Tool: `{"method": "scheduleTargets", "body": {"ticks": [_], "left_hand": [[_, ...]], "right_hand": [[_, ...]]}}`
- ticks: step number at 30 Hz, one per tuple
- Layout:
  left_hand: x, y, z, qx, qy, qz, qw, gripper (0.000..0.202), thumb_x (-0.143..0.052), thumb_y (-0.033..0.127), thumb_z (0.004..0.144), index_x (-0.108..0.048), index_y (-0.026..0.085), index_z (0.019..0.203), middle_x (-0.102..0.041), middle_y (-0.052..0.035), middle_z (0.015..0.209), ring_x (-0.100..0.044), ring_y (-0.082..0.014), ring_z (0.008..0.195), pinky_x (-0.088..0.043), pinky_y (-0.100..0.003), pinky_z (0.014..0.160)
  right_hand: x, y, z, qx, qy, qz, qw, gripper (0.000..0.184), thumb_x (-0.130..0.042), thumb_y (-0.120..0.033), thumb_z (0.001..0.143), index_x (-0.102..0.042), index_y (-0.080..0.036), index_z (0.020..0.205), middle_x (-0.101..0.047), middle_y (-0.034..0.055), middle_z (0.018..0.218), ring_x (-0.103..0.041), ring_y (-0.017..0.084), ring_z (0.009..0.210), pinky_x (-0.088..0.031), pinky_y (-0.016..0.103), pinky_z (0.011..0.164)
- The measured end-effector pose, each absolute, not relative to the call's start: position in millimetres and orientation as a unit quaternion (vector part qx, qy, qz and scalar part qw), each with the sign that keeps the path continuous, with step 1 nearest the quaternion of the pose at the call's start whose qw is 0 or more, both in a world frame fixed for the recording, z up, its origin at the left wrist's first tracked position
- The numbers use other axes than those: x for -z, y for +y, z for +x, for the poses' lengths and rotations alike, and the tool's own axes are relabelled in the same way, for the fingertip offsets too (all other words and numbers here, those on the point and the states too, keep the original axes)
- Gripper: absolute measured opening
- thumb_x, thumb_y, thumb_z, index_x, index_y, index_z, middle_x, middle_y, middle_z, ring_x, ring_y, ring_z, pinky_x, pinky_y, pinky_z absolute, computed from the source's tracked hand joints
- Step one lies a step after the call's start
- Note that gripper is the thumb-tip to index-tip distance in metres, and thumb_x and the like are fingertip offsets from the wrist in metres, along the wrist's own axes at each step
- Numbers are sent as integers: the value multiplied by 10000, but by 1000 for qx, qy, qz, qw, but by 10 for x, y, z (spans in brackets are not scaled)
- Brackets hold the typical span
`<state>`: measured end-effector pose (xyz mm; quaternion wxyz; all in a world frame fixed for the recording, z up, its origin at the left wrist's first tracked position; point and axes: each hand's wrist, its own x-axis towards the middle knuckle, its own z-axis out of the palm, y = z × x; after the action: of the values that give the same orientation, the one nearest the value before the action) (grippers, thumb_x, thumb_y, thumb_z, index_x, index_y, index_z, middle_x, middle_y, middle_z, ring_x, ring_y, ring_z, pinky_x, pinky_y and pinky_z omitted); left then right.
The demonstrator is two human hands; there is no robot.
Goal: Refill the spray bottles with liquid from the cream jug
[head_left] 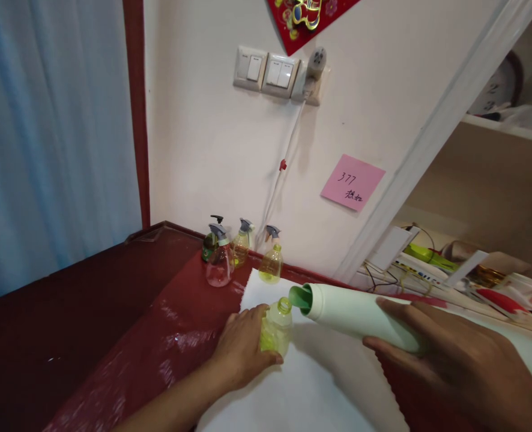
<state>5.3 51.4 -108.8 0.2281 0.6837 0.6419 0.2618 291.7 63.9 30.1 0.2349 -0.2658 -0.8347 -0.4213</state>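
Observation:
My left hand (pixel 244 345) is closed round a small yellow-green transparent bottle (pixel 278 333) with an open neck, standing on a white sheet (pixel 313 384). In my right hand (pixel 464 354) is a long pale green cylindrical container (pixel 347 309), tipped nearly level with its mouth to the left. A green pouring lip (pixel 299 297) at that mouth reaches close to the bottle's neck. I cannot make out any liquid between them. Behind the bottle stands a yellow spray bottle (pixel 270 264) with a grey trigger head.
A pinkish spray bottle (pixel 220 267), another yellow spray bottle (pixel 241 246) and a dark green pump bottle (pixel 209 247) cluster by the wall. A white cable (pixel 288 141) hangs from the socket. Cluttered shelves (pixel 468 270) are at right, a blue curtain (pixel 54 138) at left.

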Motion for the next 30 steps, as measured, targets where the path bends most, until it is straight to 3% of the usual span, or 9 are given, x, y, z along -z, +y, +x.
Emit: {"method": "scheduleTargets", "body": {"ticks": [11, 30], "left_hand": [[1122, 516, 42, -256, 641, 688, 224, 775, -843, 467, 668, -554, 190, 1331, -677, -135, 1305, -584, -380, 1231, -392, -532, 1055], [1114, 526, 47, -266, 637, 690, 218, 663, -849, 453, 640, -580, 262, 1215, -722, -58, 1170, -633, -340, 1133, -422, -477, 973]], "right_hand": [[-354, 637, 2884, 439, -830, -259, 230, 532, -344, -524, 1061, -717, -159, 956, -753, 108, 757, -709, 242, 515, -534, 353, 388], [-356, 623, 2886, 441, -830, -247, 234, 521, -352, -505, 1063, -716, -154, 937, -744, 116, 740, -696, 249, 496, -517, 354, 371]]}}
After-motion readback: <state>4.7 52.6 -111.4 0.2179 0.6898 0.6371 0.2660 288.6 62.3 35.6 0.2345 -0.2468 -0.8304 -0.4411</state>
